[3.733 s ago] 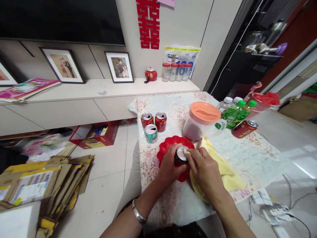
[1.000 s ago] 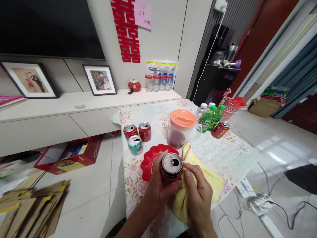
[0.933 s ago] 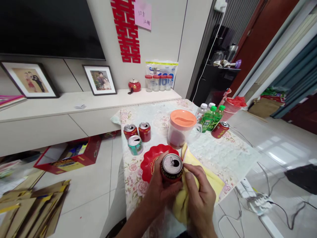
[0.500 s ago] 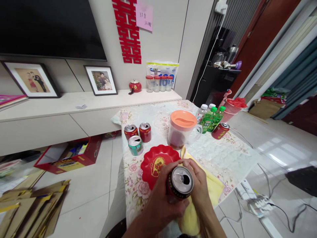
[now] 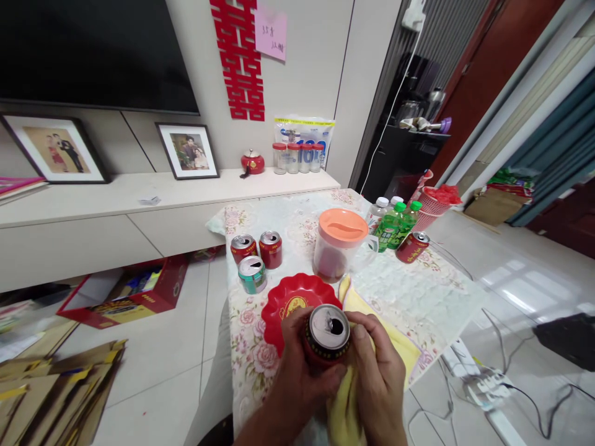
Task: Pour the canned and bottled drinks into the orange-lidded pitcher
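Note:
My left hand (image 5: 297,371) is wrapped round an opened dark red can (image 5: 328,331), held upright above the table's near edge. Close on its right, my right hand (image 5: 379,365) pinches a bunched part of a yellow cloth (image 5: 346,406). More of that cloth lies on the table beyond my right hand. Behind the can sits a red scalloped plate (image 5: 279,303), partly covered by my left hand. Two red cans (image 5: 271,250) and a green can (image 5: 251,275) stand at the table's left side. A clear pitcher with an orange lid (image 5: 343,228) stands behind the plate.
Green bottles (image 5: 393,228), a tilted red can (image 5: 413,248) and a pink basket (image 5: 425,214) are at the right. Glass jars (image 5: 292,158) stand on the white cabinet (image 5: 186,192). Flattened cardboard (image 5: 51,396) and a red box (image 5: 158,291) lie on the floor.
The can and my left hand have moved slightly left. My right hand has come away from the can a little and now pinches the cloth beside it.

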Available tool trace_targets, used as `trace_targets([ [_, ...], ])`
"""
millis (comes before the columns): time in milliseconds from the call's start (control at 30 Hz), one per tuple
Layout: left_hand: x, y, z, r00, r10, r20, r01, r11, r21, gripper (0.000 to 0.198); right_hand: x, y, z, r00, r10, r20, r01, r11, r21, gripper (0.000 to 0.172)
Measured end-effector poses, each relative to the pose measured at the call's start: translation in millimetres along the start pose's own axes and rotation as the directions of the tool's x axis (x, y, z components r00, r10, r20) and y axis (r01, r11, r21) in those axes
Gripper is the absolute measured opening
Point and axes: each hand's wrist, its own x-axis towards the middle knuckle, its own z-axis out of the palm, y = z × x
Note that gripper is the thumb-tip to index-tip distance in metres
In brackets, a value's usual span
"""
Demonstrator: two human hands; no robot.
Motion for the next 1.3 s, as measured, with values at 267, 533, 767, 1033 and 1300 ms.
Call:
trace_targets([
  [267, -2, 16, 7.7, 0.987, 0.048, 0.156, -0.038, 0.997, -0.067, 0.078, 17, 2, -13, 0.998, 0.064, 0.028, -0.063, 0.997, -0.047, 0.042],
  [533, 4, 27, 0.8, 0.977, 0.156, 0.149, -0.148, 0.987, -0.059, 0.078, 15, 28, 0, 0.926, 0.32, 0.201, -0.346, 0.933, 0.105, 0.062],
  [767, 5, 12, -2.5, 0.981, 0.143, 0.127, -0.148, 0.989, 0.031, 0.077, 4, 12, -5, 0.957, 0.288, 0.029, -0.29, 0.954, 0.078, 0.058],
  [1033, -9, -9, -1.3, 0.984, -0.026, 0.178, 0.042, 0.995, -0.09, 0.079, 6, -6, -9, 0.989, 0.104, -0.106, -0.106, 0.994, -0.013, 0.057],
  [1300, -9, -3, 4.6, 0.992, -0.03, 0.121, 0.05, 0.986, -0.16, 0.091, -4, 0, 0, 0.991, -0.119, -0.064, 0.106, 0.979, -0.175, 0.032],
])
